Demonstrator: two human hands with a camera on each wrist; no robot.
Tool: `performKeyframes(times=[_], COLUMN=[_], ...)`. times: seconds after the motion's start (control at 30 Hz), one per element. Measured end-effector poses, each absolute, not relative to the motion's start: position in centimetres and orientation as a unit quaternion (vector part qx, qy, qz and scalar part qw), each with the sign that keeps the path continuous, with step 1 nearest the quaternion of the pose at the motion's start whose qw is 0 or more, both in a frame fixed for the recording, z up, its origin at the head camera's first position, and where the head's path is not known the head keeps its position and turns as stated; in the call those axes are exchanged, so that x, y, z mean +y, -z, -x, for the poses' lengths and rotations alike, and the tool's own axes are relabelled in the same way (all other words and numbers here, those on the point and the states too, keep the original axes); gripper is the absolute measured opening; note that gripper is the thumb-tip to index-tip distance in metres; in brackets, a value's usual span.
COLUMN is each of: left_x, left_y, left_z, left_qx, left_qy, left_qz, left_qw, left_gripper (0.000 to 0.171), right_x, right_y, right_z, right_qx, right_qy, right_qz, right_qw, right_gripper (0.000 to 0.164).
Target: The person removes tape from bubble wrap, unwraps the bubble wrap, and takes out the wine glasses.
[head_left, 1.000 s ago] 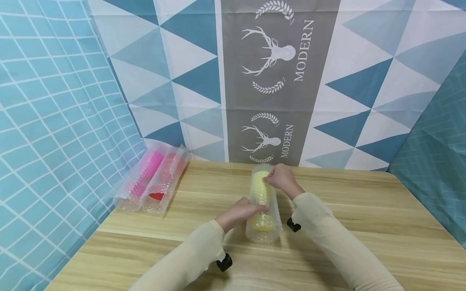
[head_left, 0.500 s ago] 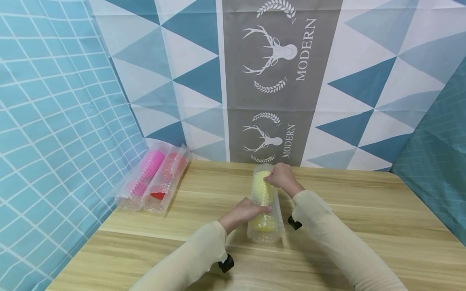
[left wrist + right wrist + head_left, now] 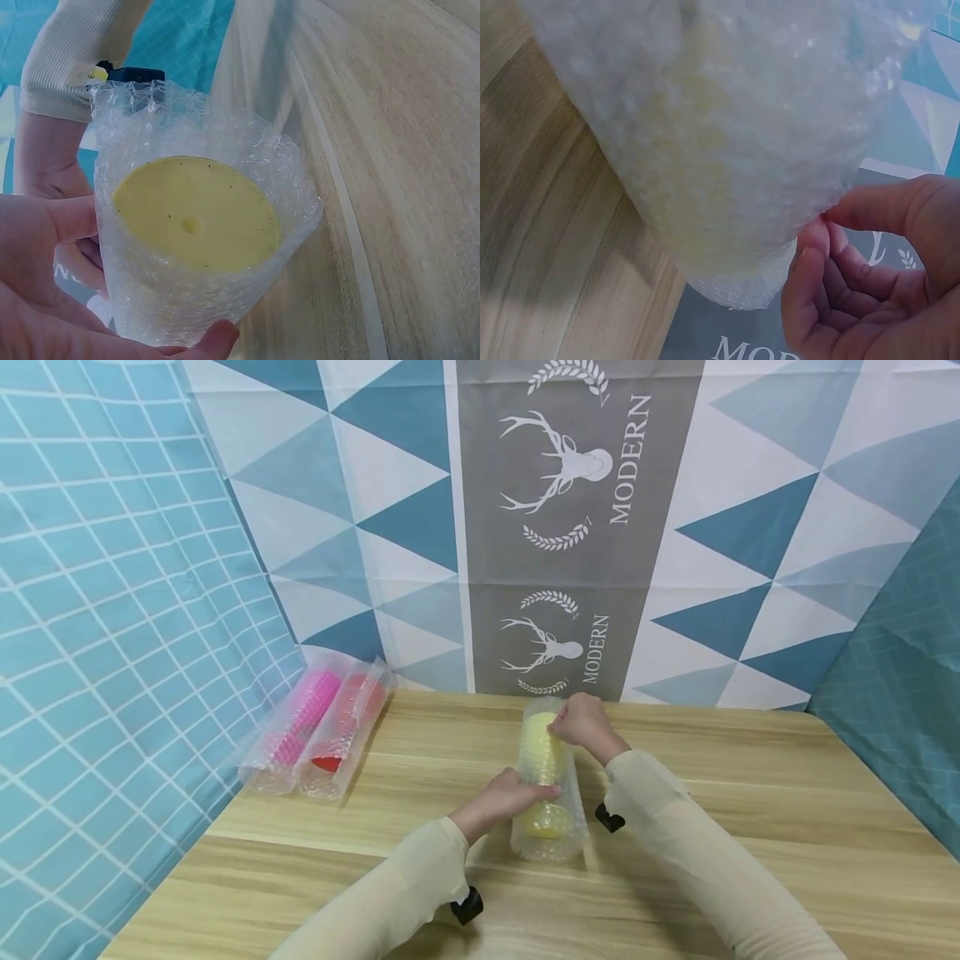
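I'm watching the left hand [image 3: 510, 794] gripping the yellow roll [image 3: 537, 750] through its bubble wrap [image 3: 795, 135], just below centre in the head frame, while the right hand [image 3: 582, 722] is pinching the wrap's edge. A pink roll [image 3: 309, 710] and a red roll [image 3: 356, 703] are lying on the bench [image 3: 795, 810], left of centre.

Glossy, bumpy plastic bubble wrap [image 3: 187, 296] around a smooth yellow cylinder [image 3: 199, 214]; wood-grain tabletop [image 3: 750, 793].
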State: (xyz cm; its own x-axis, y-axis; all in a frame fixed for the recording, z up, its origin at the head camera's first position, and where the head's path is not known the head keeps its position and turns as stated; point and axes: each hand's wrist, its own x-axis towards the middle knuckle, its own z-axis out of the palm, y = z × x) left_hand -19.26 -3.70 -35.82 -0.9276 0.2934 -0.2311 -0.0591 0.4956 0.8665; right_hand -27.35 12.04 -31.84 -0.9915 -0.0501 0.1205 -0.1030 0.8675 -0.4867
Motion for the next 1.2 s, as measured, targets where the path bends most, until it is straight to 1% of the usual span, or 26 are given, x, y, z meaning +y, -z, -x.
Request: performKeyframes(times=[0.13, 0.27, 0.33, 0.4, 0.5, 0.57, 0.87, 1.2], left_x=[-3.6, -3.6, -3.7, -3.7, -3.8, -3.8, -4.0, -4.3], left_y=[35.9, 36.0, 36.0, 36.0, 35.8, 35.6, 35.7, 35.8], left_z=[19.1, 19.0, 18.9, 18.7, 18.5, 18.4, 18.2, 18.1], left_qx=[0.842, 0.83, 0.829, 0.831, 0.835, 0.834, 0.823, 0.827], left_qy=[-0.504, -0.52, -0.522, -0.518, -0.515, -0.516, -0.527, -0.525], left_qz=[-0.073, -0.083, -0.083, -0.08, -0.076, -0.078, -0.077, -0.074], left_qw=[0.178, 0.183, 0.184, 0.184, 0.18, 0.179, 0.194, 0.19], left_gripper=[0.046, 0.041, 0.04, 0.039, 0.039, 0.038, 0.035, 0.035], right_x=[12.2, 12.3, 12.3, 12.3, 12.4, 12.4, 12.6, 12.6], right_y=[31.6, 31.4, 31.3, 31.2, 31.0, 30.9, 30.9, 30.9], right_z=[27.2, 27.2, 27.1, 27.1, 26.9, 26.8, 26.8, 26.8], right_qx=[-0.962, -0.96, -0.957, -0.953, -0.948, -0.946, -0.936, -0.934], right_qy=[-0.266, -0.278, -0.29, -0.301, -0.316, -0.323, -0.347, -0.351], right_qz=[-0.033, -0.027, -0.023, -0.021, -0.02, -0.022, -0.023, -0.024], right_qw=[0.046, 0.01, -0.009, -0.02, -0.024, -0.024, -0.054, -0.054], right_gripper=[0.022, 0.029, 0.027, 0.022, 0.014, 0.013, 0.014, 0.013])
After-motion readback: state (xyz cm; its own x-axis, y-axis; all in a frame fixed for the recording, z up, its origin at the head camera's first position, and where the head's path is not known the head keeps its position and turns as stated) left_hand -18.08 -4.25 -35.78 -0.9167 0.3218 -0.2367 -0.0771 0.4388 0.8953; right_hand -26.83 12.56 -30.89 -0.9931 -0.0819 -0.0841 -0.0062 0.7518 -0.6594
